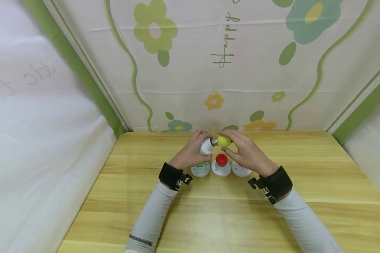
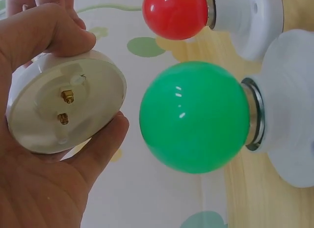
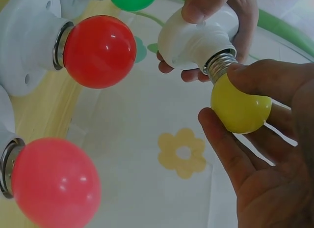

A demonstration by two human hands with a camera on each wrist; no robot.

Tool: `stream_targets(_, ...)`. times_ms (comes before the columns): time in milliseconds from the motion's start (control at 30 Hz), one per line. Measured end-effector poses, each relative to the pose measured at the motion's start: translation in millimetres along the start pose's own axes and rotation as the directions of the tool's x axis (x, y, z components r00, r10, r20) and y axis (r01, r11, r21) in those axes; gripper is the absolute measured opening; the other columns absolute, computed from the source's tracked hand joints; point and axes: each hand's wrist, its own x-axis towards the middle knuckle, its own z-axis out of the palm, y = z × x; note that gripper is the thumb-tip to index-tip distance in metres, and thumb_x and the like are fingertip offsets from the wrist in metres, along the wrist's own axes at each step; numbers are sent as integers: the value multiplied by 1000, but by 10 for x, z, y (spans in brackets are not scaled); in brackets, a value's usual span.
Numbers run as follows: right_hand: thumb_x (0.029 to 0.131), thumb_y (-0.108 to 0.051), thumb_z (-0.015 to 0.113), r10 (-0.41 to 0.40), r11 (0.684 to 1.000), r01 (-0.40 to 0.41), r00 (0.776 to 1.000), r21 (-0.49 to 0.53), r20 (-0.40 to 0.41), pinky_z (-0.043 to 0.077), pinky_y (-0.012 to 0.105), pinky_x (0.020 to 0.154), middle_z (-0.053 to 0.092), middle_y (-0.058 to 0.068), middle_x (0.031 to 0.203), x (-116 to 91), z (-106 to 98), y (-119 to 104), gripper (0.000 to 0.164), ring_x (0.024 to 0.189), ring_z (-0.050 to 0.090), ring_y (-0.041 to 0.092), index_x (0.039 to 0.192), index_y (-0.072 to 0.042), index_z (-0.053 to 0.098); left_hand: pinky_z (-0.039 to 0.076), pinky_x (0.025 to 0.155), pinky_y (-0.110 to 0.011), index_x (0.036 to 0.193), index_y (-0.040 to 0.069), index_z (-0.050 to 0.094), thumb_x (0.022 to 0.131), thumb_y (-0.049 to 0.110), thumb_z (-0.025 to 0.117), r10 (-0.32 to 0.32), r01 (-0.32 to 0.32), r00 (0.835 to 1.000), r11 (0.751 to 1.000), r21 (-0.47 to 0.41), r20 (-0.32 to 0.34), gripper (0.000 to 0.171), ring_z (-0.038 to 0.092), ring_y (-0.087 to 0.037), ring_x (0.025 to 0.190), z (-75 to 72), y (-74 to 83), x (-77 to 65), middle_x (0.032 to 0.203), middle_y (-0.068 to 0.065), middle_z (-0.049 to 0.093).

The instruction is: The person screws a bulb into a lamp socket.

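My left hand (image 1: 194,151) grips a white lamp socket (image 3: 196,39) around its body, and its hollow underside with two brass screws faces the left wrist camera. A yellow light bulb (image 3: 240,105) is pinched between the thumb and fingers of my right hand (image 1: 245,153). The bulb's metal screw thread (image 3: 221,65) sits at the socket's mouth, with much of the thread showing. Both hands are raised above the far part of the table, over a row of sockets. Just below them stands a red bulb (image 1: 221,160) in its own socket.
A green bulb (image 2: 196,117) stands in a white socket at the left of the row, and a pinkish-red bulb (image 3: 56,184) in one at the right. The wooden table (image 1: 209,218) ends at a flowered cloth backdrop (image 1: 190,77).
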Motion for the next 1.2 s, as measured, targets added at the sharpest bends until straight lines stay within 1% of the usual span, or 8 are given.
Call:
stream_targets(200, 93, -6, 82, -22, 1000, 22, 1000, -2, 8, 59, 49, 103, 61, 16, 145, -2, 21, -3, 57, 128, 66, 34, 145, -2, 58, 58, 91, -33, 142, 6, 57, 85, 7, 82, 7, -7, 1000, 1000, 0, 5, 62, 60, -21, 112, 10, 11, 5, 142, -10, 48)
stream_targets(333, 94, -7, 82, -37, 999, 37, 999, -8, 10, 60, 46, 102, 60, 15, 145, -2, 31, -2, 57, 128, 67, 33, 146, -3, 59, 58, 90, -31, 143, 5, 56, 85, 7, 81, 9, -9, 1000, 1000, 19, 9, 63, 60, -21, 111, 10, 25, 1, 143, -11, 47)
stream_targets(533, 93, -8, 82, -52, 999, 52, 999, -10, 8, 60, 46, 100, 61, 16, 144, -3, 38, -4, 58, 126, 67, 33, 146, -2, 59, 58, 89, -30, 144, 5, 55, 86, 9, 81, 20, -21, 1000, 999, 40, 24, 64, 59, -20, 112, 15, 44, -3, 145, -10, 45)
stream_targets(700, 94, -9, 81, -47, 999, 47, 999, 0, 12, 61, 46, 100, 60, 17, 145, -8, 41, -10, 58, 125, 67, 33, 147, -1, 58, 58, 91, -31, 144, 7, 55, 87, 9, 81, 25, -26, 999, 999, 47, 35, 63, 59, -19, 113, 25, 46, -5, 144, -9, 44)
stream_targets(900, 95, -10, 81, -40, 999, 40, 999, 2, 16, 61, 46, 98, 61, 18, 145, -19, 47, 2, 59, 124, 68, 33, 148, 0, 58, 57, 91, -30, 144, 6, 55, 87, 9, 81, 26, -28, 999, 998, 51, 42, 63, 59, -19, 114, 42, 48, -6, 145, -9, 44)
stream_targets(1033, 95, -10, 80, -39, 999, 39, 999, 12, 13, 63, 45, 90, 61, 19, 144, -20, 46, 10, 58, 115, 70, 30, 148, 1, 58, 58, 89, -29, 144, 5, 55, 86, 8, 80, 34, -36, 999, 998, 43, 43, 62, 59, -19, 111, 50, 53, -7, 145, -10, 44)
stream_targets(1200, 97, -13, 79, -27, 1000, 27, 999, 16, 19, 62, 39, 80, 62, 18, 145, -25, 37, 19, 59, 100, 68, 22, 150, 0, 57, 58, 88, -29, 144, 6, 55, 86, 7, 80, 44, -46, 998, 998, 45, 44, 63, 60, -20, 109, 55, 65, -5, 144, -11, 45)
